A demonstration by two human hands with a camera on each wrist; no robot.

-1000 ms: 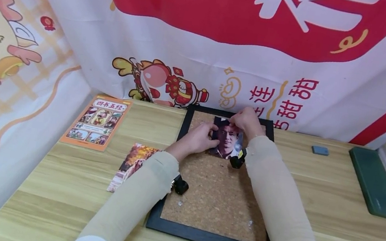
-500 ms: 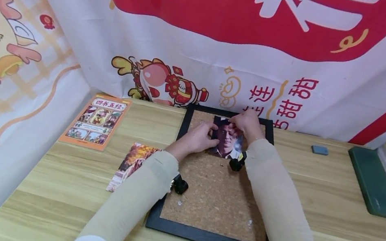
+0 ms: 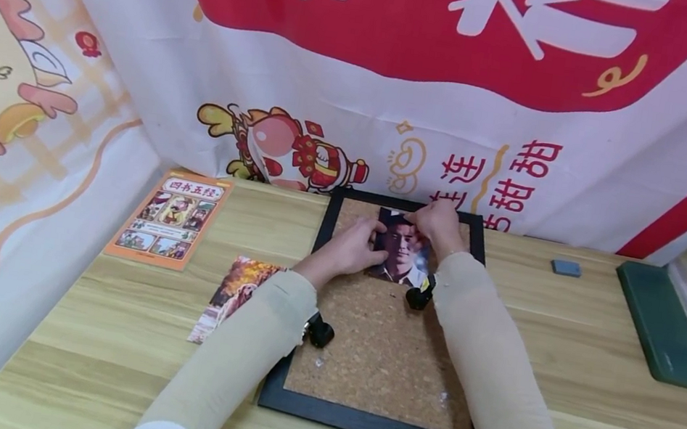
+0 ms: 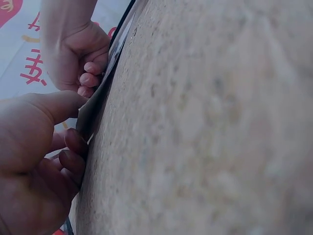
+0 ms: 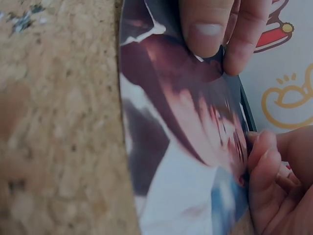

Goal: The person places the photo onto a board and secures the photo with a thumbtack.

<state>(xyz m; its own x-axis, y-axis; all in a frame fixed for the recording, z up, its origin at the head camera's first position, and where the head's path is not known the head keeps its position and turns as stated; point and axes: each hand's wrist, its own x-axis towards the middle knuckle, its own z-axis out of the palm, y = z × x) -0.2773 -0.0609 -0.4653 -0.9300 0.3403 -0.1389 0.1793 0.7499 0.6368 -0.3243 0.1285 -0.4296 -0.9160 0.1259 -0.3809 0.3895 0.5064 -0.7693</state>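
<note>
A portrait photo lies on the upper part of a cork board with a black frame. My left hand pinches the photo's left edge, thumb on top; the left wrist view shows that edge raised slightly off the cork, between thumb and fingers. At the photo's top edge, my right hand has its fingers curled in and held together. In the right wrist view the photo bows between my two hands, with the right hand at its far edge. Whatever small thing those fingertips might hold is hidden.
A second photo with autumn colours lies left of the board, partly under my left forearm. Further left is an orange booklet. To the right lie a small blue block and a long green case. A printed cloth hangs behind.
Both hands keep their places on the photo, with only slight finger movement at its top edge. The head view has shifted a little.
</note>
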